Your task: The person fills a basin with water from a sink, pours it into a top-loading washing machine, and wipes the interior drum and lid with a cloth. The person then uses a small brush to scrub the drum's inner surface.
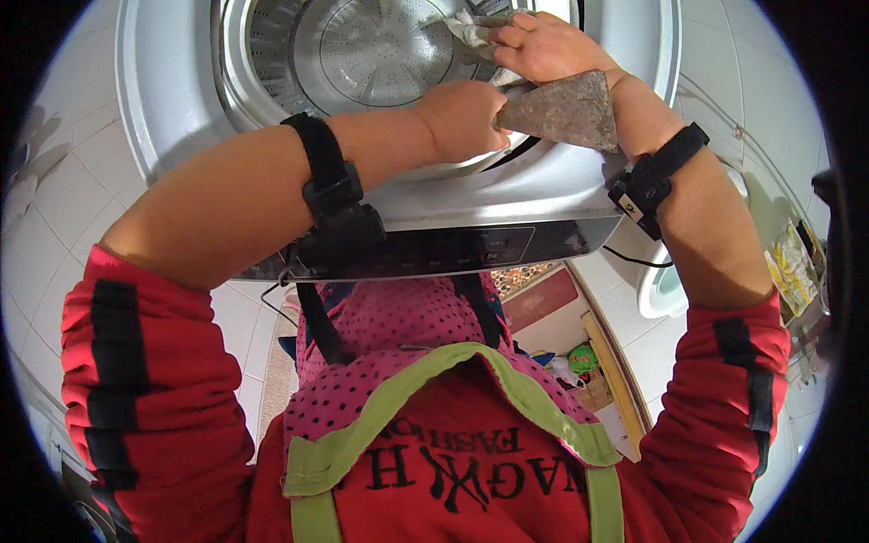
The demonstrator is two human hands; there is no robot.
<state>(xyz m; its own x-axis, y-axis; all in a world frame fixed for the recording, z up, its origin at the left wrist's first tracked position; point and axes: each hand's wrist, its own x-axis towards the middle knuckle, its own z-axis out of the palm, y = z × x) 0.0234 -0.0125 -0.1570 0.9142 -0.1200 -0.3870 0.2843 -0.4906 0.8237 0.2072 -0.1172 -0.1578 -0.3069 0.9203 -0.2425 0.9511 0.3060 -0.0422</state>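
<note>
My left hand (466,118) is closed round the handle end of a scraper, most of which the hand hides. The scraper's broad, rusty blade (570,113) points right, across the near side of my right wrist. My right hand (548,47) is closed on a crumpled whitish cloth (469,31) at the right of the drum opening. Both hands are over the rim of an open top-loading washing machine (172,81). Inside its metal drum lies a round, perforated disc (385,50).
A dark control panel (453,249) runs along the machine's near edge, close to my apron. On the right, a pale green basin (663,285) and a yellow patterned bag (795,271) stand by the tiled wall. A black cord (634,259) trails from the machine.
</note>
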